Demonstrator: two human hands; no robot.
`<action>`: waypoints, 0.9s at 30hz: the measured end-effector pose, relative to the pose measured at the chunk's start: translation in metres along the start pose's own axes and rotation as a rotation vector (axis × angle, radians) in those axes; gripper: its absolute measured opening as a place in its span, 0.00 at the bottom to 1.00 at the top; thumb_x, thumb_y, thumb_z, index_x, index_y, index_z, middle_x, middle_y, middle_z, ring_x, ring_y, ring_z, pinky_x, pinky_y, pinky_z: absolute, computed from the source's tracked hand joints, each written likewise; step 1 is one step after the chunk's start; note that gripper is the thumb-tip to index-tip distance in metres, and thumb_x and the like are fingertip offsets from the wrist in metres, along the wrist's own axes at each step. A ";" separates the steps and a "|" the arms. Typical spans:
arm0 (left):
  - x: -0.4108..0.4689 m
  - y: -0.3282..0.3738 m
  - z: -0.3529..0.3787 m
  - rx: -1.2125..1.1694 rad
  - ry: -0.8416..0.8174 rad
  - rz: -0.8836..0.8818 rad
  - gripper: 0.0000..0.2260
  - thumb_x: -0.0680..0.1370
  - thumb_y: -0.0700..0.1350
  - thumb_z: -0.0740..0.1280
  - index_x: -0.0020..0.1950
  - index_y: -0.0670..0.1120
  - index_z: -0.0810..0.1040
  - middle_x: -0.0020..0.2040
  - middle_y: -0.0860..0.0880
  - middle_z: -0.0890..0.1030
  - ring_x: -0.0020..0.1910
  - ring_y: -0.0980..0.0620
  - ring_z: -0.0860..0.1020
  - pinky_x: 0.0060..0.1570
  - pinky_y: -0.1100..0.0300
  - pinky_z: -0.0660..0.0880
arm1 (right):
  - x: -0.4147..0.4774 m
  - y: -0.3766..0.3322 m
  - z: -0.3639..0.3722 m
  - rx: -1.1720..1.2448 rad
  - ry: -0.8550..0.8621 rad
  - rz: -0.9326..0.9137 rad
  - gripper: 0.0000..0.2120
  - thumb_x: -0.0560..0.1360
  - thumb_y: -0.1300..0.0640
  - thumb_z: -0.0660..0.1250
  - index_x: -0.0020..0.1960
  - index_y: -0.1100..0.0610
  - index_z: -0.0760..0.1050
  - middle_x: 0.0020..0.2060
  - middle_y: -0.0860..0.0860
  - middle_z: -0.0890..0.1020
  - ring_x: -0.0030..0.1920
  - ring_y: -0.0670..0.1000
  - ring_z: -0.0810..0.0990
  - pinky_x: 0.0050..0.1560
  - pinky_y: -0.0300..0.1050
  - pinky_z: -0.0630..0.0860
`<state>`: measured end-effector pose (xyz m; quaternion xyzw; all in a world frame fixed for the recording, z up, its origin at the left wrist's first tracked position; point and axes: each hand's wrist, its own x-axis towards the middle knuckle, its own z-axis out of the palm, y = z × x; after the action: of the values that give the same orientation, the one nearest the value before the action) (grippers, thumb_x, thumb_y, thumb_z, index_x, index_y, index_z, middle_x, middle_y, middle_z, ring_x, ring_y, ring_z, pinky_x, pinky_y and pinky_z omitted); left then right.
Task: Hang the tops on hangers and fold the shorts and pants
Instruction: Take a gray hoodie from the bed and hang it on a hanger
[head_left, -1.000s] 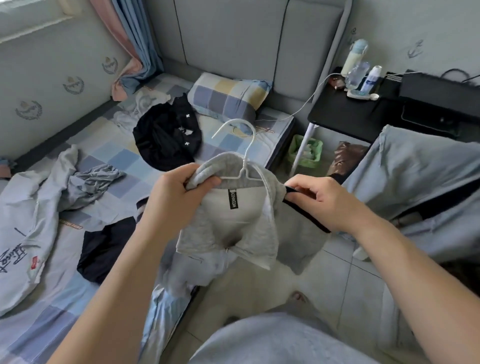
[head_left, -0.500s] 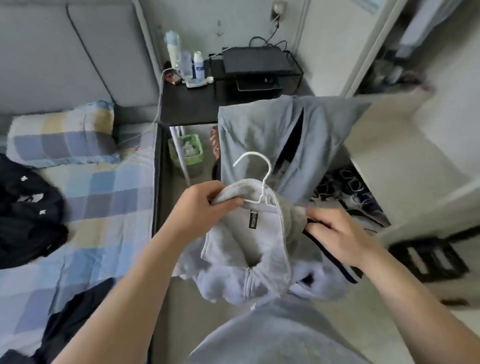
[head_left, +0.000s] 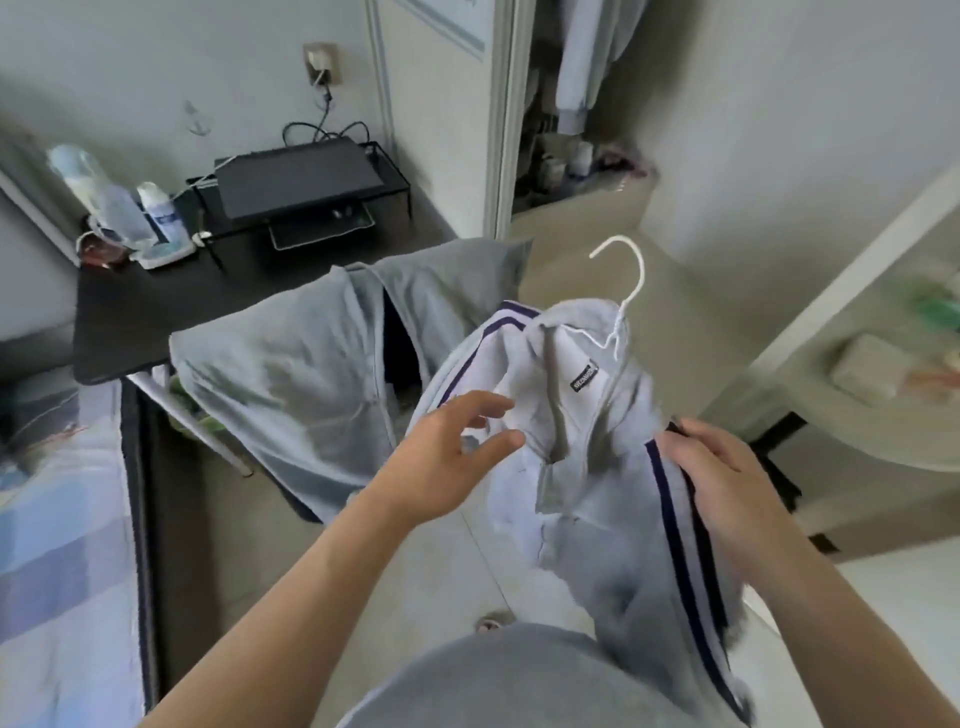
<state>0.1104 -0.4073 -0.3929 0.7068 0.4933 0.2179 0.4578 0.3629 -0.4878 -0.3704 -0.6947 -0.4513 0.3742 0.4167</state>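
Aloft, grey jacket on white hanger, right hand gripping its striped sleeve, left hand open alongside

Just one wide-angle view here, worn on the head, looking forward and down, close over both forearms, with the floor right below.

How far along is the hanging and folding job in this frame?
Done: no folded shorts or pants show here. In hand: a grey striped top sits on a white hanger; the right hand grips its striped edge, and the left hand is open beside it. Left: putting this hanger away, plus another grey garment draped by the black table, apparently not yet handled.
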 end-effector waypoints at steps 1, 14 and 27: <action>0.012 0.009 0.004 -0.019 -0.025 0.012 0.14 0.78 0.59 0.68 0.62 0.58 0.78 0.58 0.64 0.79 0.59 0.66 0.75 0.55 0.67 0.72 | 0.010 -0.006 -0.005 -0.010 0.002 -0.051 0.16 0.77 0.48 0.63 0.39 0.60 0.68 0.30 0.57 0.68 0.28 0.49 0.66 0.32 0.46 0.67; 0.130 0.053 0.044 0.013 -0.415 0.164 0.20 0.72 0.64 0.72 0.62 0.63 0.74 0.59 0.65 0.76 0.59 0.67 0.74 0.58 0.64 0.73 | 0.151 -0.069 -0.016 0.109 0.441 -0.203 0.20 0.79 0.53 0.59 0.30 0.44 0.61 0.25 0.41 0.63 0.28 0.42 0.61 0.28 0.33 0.61; 0.297 0.103 -0.031 0.140 -0.311 0.525 0.29 0.71 0.61 0.73 0.66 0.59 0.64 0.60 0.58 0.75 0.60 0.56 0.74 0.61 0.50 0.73 | 0.304 -0.197 -0.007 0.227 0.795 -0.360 0.16 0.81 0.59 0.61 0.36 0.55 0.63 0.30 0.46 0.63 0.33 0.45 0.62 0.32 0.39 0.62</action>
<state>0.2626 -0.1374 -0.3316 0.8646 0.2318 0.1836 0.4062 0.4020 -0.1552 -0.2308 -0.6448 -0.3258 0.0469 0.6899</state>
